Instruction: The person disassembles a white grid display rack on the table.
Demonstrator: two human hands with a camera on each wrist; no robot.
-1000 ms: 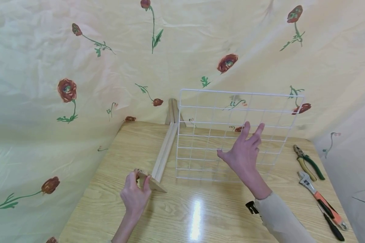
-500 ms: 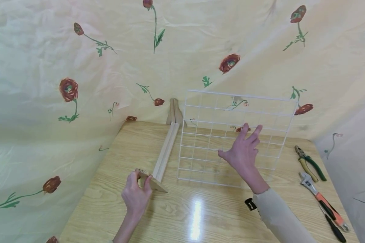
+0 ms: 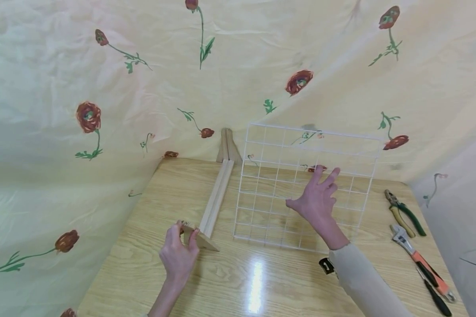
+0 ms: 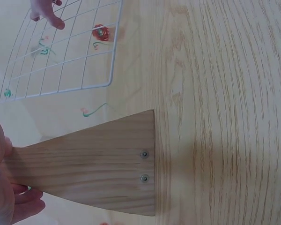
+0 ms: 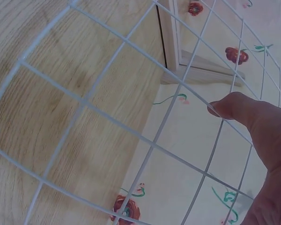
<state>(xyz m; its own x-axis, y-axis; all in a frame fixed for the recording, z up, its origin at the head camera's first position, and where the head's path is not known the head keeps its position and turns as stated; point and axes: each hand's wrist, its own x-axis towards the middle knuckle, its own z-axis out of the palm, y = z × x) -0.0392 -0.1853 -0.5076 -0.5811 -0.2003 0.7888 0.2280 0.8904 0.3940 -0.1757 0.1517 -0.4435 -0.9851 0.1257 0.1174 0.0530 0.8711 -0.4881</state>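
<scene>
In the head view, a wooden stand has a long grooved rail (image 3: 216, 198) lying on the table between two flared end boards. My left hand (image 3: 178, 255) grips the narrow top of the near end board (image 4: 98, 164), whose outer face shows two screws in the left wrist view. To the right, a white wire grid panel (image 3: 275, 185) stands tilted, apart from the rail. My right hand (image 3: 317, 200) holds the panel with fingers and thumb spread across its wires. In the right wrist view the thumb (image 5: 234, 107) bends over a wire; the other fingertips are hidden there.
Pliers (image 3: 404, 213) with green and yellow handles, an adjustable wrench (image 3: 420, 259) and a black-handled screwdriver (image 3: 436, 297) lie along the table's right edge. A flowered cloth (image 3: 238, 66) hangs behind the table and at both sides. The far end board (image 3: 228, 145) stands close to it.
The wire grid panel has shifted a little right, and its top edge has dropped and tilted down to the right. My right hand has lowered slightly. My left hand stays on the end board.
</scene>
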